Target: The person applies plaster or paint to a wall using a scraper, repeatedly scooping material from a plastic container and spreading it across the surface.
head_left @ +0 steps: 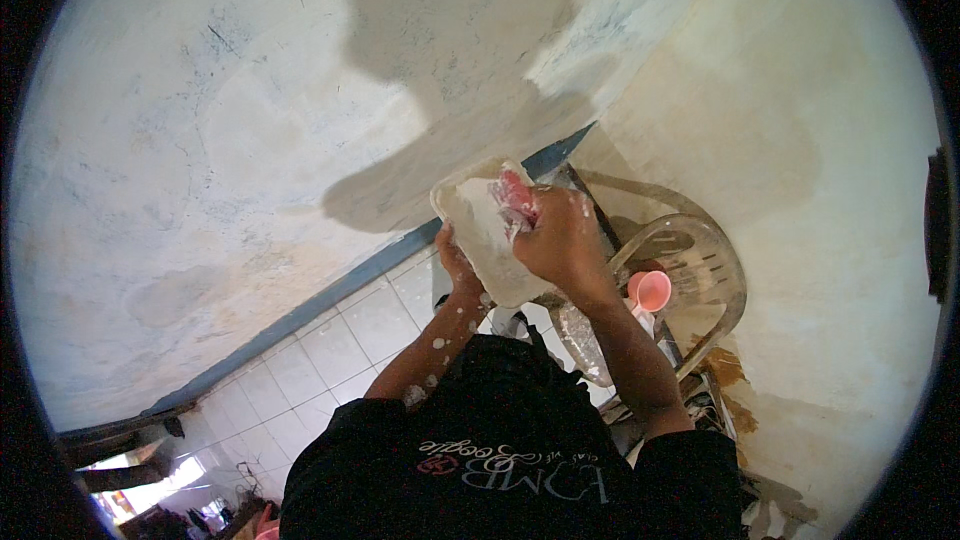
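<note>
My left hand (458, 262) supports a shallow, off-white rectangular tub (512, 292) by its left side, with the fingers partly hidden behind it. White paste coats the inside of the tub. My right hand (562, 240) is closed around a pink object (514, 192) thickly smeared with the paste, and holds it over the tub. Whether this is a tool or a cloth I cannot tell. Splashes of white dot my left forearm and my right knuckles.
A worn plastic armchair (738, 270) stands to the right by the wall, with a pink cup (654, 290) near it. A patchy whitish wall (230, 160) with a blue-grey skirting (330, 293) rises ahead. White floor tiles (290, 355) lie below left.
</note>
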